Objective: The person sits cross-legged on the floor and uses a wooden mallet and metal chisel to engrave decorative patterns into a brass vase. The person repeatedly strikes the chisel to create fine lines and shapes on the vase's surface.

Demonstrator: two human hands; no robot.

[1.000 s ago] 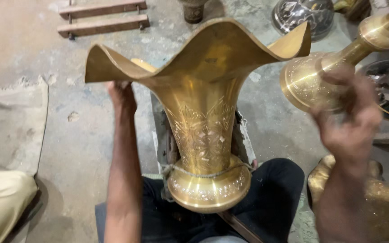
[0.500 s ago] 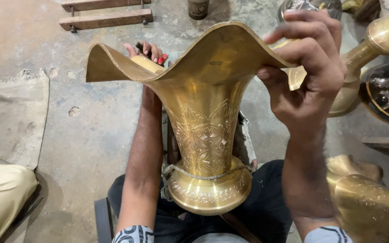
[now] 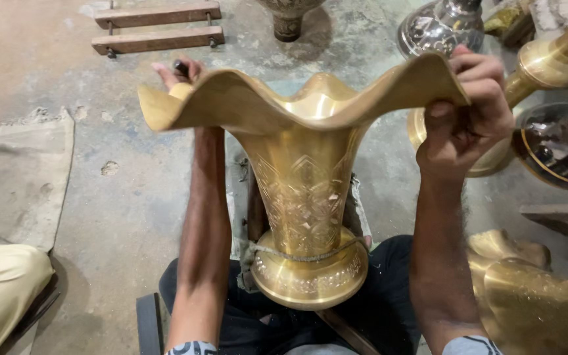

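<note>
A tall engraved brass vase point(image 3: 304, 197) with a wide wavy rim stands upright between my knees, a cord tied round its bulbous base. My right hand point(image 3: 468, 115) grips the right edge of the flared rim. My left hand point(image 3: 179, 72) reaches behind the left side of the rim, mostly hidden by it; its fingers seem closed around a small dark tool.
More brass vessels stand at the right point(image 3: 547, 62) and lower right point(image 3: 534, 296). A dark metal pot point(image 3: 438, 26) and a small vase base point(image 3: 288, 16) sit at the top. Two wooden bars point(image 3: 156, 26) lie on the concrete floor; a cloth mat point(image 3: 14, 177) lies left.
My right hand has gone from the brass piece at the right to the vase rim and now grips it. My left hand has risen behind the rim's left side.
</note>
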